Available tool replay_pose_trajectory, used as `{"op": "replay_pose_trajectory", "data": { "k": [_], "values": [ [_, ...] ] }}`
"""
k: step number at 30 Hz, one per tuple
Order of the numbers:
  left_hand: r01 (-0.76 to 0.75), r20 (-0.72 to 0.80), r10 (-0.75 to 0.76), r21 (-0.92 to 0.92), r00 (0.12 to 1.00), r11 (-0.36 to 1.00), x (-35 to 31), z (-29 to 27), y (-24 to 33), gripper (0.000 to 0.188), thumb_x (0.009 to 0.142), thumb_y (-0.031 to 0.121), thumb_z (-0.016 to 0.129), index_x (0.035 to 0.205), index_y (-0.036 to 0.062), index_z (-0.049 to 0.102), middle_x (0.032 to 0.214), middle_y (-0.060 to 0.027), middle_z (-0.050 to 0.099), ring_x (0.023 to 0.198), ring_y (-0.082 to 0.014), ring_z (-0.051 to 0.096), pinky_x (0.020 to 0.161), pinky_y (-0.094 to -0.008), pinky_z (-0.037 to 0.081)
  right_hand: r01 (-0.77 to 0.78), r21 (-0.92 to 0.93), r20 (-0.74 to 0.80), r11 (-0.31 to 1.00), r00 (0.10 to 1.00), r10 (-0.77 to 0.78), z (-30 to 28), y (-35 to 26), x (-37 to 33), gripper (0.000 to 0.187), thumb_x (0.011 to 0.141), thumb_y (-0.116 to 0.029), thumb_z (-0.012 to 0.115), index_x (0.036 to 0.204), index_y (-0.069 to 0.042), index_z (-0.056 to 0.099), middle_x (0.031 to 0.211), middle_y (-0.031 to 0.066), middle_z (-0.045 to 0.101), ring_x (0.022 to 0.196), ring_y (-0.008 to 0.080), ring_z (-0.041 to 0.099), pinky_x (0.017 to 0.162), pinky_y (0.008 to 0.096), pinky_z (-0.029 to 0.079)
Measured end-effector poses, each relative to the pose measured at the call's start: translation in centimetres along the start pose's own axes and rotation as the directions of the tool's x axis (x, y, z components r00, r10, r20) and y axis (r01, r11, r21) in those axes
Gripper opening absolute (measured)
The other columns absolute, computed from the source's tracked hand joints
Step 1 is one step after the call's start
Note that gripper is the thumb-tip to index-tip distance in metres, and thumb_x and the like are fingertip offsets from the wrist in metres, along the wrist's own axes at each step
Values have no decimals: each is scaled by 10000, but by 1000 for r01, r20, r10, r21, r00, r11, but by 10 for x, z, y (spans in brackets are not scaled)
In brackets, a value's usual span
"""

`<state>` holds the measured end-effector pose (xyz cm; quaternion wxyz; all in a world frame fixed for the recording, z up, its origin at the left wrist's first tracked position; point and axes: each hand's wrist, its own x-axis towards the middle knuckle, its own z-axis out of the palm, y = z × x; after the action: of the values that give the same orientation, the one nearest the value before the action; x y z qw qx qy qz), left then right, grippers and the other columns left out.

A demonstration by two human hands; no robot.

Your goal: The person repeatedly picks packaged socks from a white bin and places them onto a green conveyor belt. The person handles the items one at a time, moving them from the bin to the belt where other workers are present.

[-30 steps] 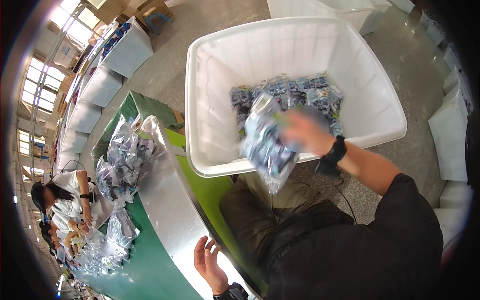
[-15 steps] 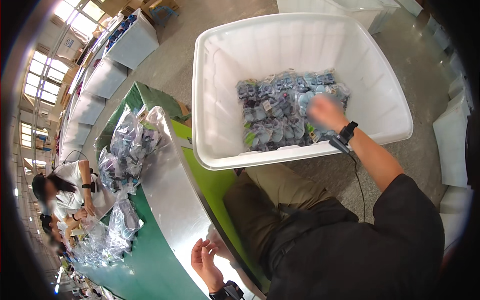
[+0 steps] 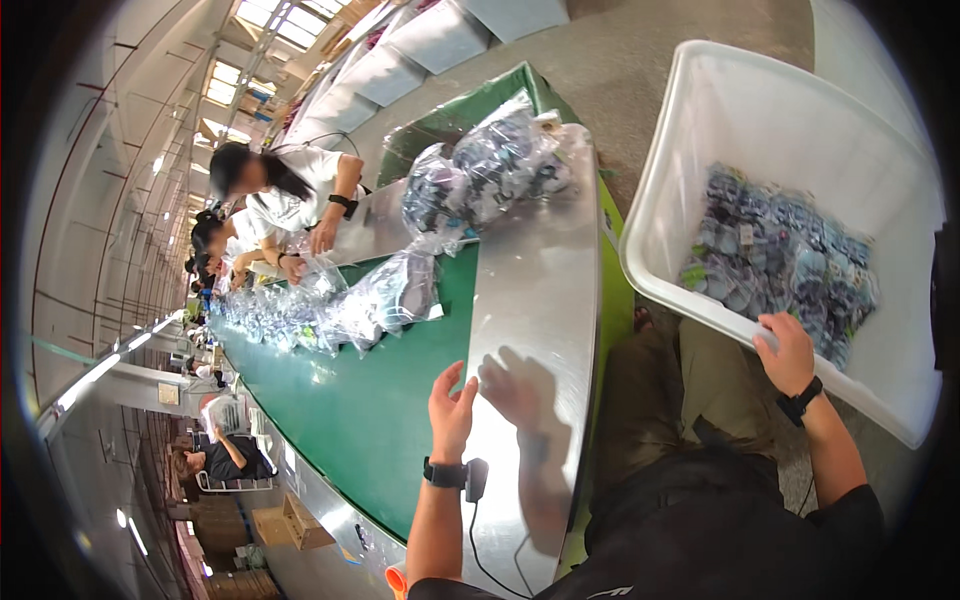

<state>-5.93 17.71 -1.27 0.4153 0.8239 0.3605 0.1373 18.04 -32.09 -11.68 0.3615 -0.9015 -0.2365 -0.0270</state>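
My left hand [image 3: 452,412] hovers over the seam between the green conveyor belt [image 3: 380,400] and its metal edge, fingers apart and holding nothing. At the front rim of a large white bin [image 3: 690,300] is my right hand [image 3: 787,352], its fingers loosely bent with a gap to the thumb. Nothing shows in it; whether it touches the rim, I cannot tell. Rows of clear-bagged blue-grey items [image 3: 780,240] cover the bin's floor. On the belt, beyond my left hand, lies a clear plastic bag [image 3: 395,290] of similar-coloured items.
Full clear bags [image 3: 490,165] are heaped on the metal ledge [image 3: 530,300] at the belt's far end. A co-worker [image 3: 290,200] in a white shirt handles bags across the belt. White bins [image 3: 440,45] line the far side. A cable [image 3: 480,560] hangs from my left wrist.
My view has swung left toward the belt. My right hand has moved from the bagged items in the bin back to its near rim. My left hand remains empty, now extended toward the belt.
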Motion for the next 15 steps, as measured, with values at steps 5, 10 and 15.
{"op": "replay_pose_trajectory", "data": {
  "k": [5,10,15],
  "values": [
    [55,-171,-35,118,985,992,73,-35,-37,542,956,218,749,1409,-42,604,1415,-187,634,1382,-303,541,1139,-406,430,0,-68,-31,998,1000,-2,3,-4,-3,273,859,-157,735,1076,-1,680,1011,177,655,962,413,642,837,480,516],
    [24,-344,55,220,937,975,149,-58,-74,603,913,271,774,1372,-81,606,1400,-249,618,1334,-365,567,1142,-422,425,32,-87,-67,996,997,-38,6,-6,-1,263,833,-149,749,1045,-12,674,988,172,641,952,411,634,821,492,509],
    [84,-451,21,210,892,974,222,-73,-100,684,917,344,768,1375,-126,576,1358,-297,640,1278,-389,609,1107,-427,457,-21,-121,-75,992,997,12,11,-1,-3,265,797,-186,774,1010,-53,687,964,137,637,935,382,636,808,481,509]
  ]
}}
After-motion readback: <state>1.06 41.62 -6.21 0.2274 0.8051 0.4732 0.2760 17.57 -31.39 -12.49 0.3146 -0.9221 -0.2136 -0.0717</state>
